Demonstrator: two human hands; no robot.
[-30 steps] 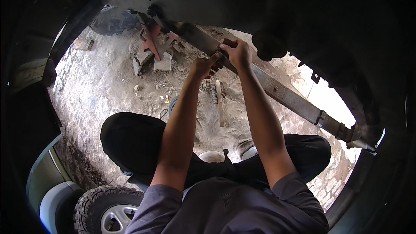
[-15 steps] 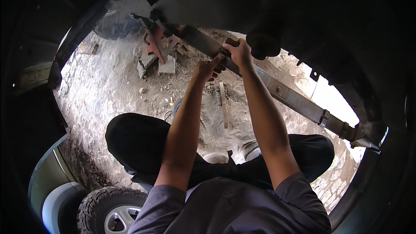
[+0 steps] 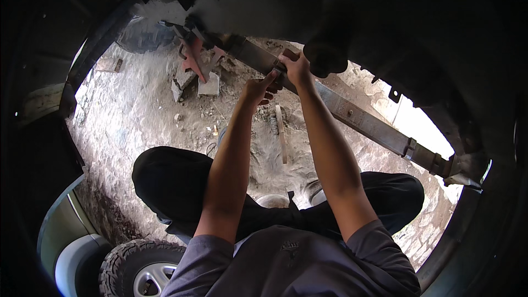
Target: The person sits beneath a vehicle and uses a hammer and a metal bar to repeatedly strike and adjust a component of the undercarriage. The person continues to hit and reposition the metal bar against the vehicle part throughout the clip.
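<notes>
A long steel leaf spring (image 3: 379,133) runs slantwise from the upper middle down to the right, under a dark vehicle body. Both my hands are at its upper part, side by side. My left hand (image 3: 259,90) has its thumb pressed on the spring's near edge and its fingers curled beneath. Against the far side of the spring, my right hand (image 3: 298,70) is closed around a small brown block-like piece (image 3: 290,54). Its fingertips meet my left thumb near a narrow dark band across the spring. What lies under my fingers is hidden.
Red metal stand parts (image 3: 192,60) and a concrete block (image 3: 209,84) lie beyond my left hand. A flat bar (image 3: 281,135) and a coil spring (image 3: 273,122) rest on the dirt floor. A wheel (image 3: 137,267) is at the lower left. Dark bodywork surrounds everything.
The view has shifted slightly, so the hands and spring appear a little further left. Both hands keep nearly the same grip on the spring.
</notes>
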